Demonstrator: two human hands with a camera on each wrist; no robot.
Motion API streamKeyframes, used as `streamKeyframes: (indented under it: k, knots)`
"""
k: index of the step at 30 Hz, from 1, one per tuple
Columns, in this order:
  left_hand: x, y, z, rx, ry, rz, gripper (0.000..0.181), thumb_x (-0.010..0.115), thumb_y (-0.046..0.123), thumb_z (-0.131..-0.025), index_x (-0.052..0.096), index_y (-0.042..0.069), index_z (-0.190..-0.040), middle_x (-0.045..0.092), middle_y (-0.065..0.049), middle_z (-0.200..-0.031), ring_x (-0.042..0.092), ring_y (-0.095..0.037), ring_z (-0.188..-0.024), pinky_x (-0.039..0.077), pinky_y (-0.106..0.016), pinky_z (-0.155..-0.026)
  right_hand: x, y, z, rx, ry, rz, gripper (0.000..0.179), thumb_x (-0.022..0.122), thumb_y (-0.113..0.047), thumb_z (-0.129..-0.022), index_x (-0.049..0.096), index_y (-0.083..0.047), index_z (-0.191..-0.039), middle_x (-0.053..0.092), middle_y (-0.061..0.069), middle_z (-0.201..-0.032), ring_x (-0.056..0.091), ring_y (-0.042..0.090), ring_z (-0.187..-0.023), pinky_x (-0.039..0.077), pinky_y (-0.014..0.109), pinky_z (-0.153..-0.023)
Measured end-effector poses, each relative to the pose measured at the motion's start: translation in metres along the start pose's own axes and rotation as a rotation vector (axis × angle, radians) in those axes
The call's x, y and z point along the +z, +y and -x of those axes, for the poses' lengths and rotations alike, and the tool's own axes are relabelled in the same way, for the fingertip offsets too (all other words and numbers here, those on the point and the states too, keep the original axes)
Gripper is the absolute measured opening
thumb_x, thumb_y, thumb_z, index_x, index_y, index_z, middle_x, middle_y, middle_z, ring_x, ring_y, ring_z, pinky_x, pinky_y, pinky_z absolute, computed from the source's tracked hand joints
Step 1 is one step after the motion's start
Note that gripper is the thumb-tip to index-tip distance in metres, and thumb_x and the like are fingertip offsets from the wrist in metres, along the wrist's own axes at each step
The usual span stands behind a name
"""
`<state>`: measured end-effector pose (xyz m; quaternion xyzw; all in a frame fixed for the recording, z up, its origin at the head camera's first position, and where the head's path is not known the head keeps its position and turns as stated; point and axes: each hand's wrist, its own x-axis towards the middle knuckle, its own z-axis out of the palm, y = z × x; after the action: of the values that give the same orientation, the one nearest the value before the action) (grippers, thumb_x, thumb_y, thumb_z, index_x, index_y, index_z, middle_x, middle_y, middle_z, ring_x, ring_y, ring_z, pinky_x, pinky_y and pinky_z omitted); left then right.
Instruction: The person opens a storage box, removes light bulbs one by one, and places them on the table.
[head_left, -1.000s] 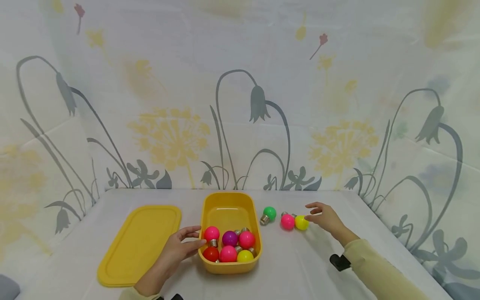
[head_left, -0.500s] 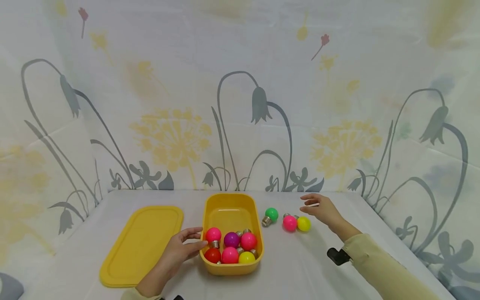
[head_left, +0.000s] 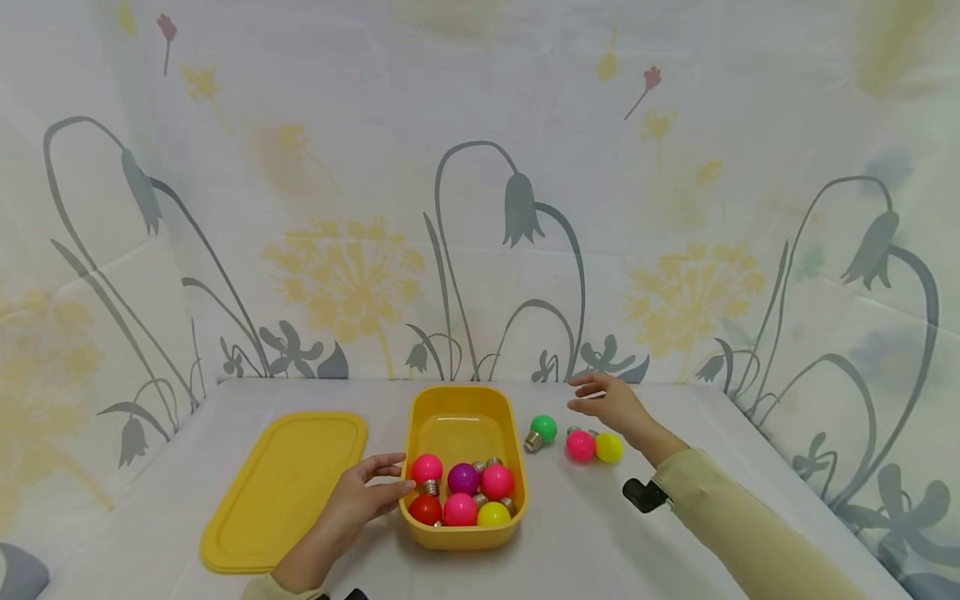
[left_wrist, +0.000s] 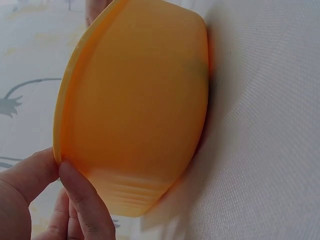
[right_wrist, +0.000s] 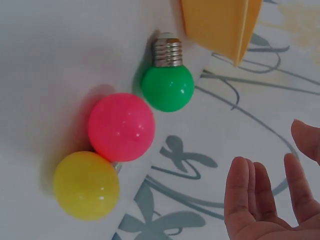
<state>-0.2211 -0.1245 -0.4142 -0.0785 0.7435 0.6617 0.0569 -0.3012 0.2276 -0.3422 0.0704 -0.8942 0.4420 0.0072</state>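
Note:
My left hand pinches the left rim of a yellow plastic box, thumb on one side of the wall and a finger on the other, as the left wrist view shows. Several colored light bulbs lie in the near half of the box, among them a purple bulb and a red bulb. My right hand hovers above the table, holding nothing, its fingers apart. Below it lie a green bulb, a pink bulb and a yellow bulb, the last two touching.
A flat yellow lid lies left of the box, partly behind my left forearm. White cloth covers the table. A flower-printed curtain rises behind the table's far edge and along both sides.
My right hand has lifted from beside the yellow bulb and moved leftward and up, toward the green bulb. My left hand stays at the box rim. The loose bulbs have not visibly moved.

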Motion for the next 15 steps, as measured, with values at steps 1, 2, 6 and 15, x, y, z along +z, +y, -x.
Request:
streamKeyframes:
  k: [1,2,6,15]
  knots:
    - [0.000,0.000,0.000,-0.001,0.000,-0.001,0.050,0.076,0.016,-0.078,0.057,0.001,-0.122,0.055,-0.012,-0.104,0.058,-0.019,-0.081,0.054,-0.034,-0.076,0.002,-0.001,-0.002,0.001,-0.004,-0.008,0.037,0.067,-0.016,-0.086,0.058,-0.001,-0.119,0.058,0.022,-0.113,0.057,0.034,-0.100,0.046,0.048,-0.088]
    - [0.000,0.000,0.000,-0.001,0.000,-0.001,0.050,0.076,0.016,-0.078,0.057,0.001,-0.122,0.055,-0.012,-0.104,0.058,-0.019,-0.081,0.054,-0.034,-0.076,0.005,-0.003,-0.003,0.000,-0.010,-0.013,0.037,0.067,-0.016,-0.086,0.058,-0.002,-0.119,0.058,0.021,-0.113,0.057,0.034,-0.099,0.046,0.049,-0.088]
    - [0.000,0.001,0.001,-0.006,-0.003,-0.003,0.050,0.076,0.015,-0.078,0.057,0.001,-0.122,0.055,-0.012,-0.104,0.058,-0.019,-0.082,0.054,-0.034,-0.076,0.014,-0.010,-0.008,0.013,-0.024,-0.016,0.036,0.068,-0.016,-0.086,0.059,-0.004,-0.119,0.059,0.018,-0.112,0.057,0.031,-0.099,0.046,0.048,-0.089]
    - [-0.001,0.002,0.001,-0.004,0.004,-0.016,0.050,0.076,0.016,-0.078,0.057,0.001,-0.122,0.055,-0.012,-0.104,0.058,-0.020,-0.082,0.054,-0.034,-0.077,0.036,-0.033,-0.021,-0.013,-0.061,-0.049,0.036,0.068,-0.015,-0.086,0.059,-0.006,-0.119,0.058,0.017,-0.114,0.057,0.028,-0.099,0.047,0.046,-0.089]
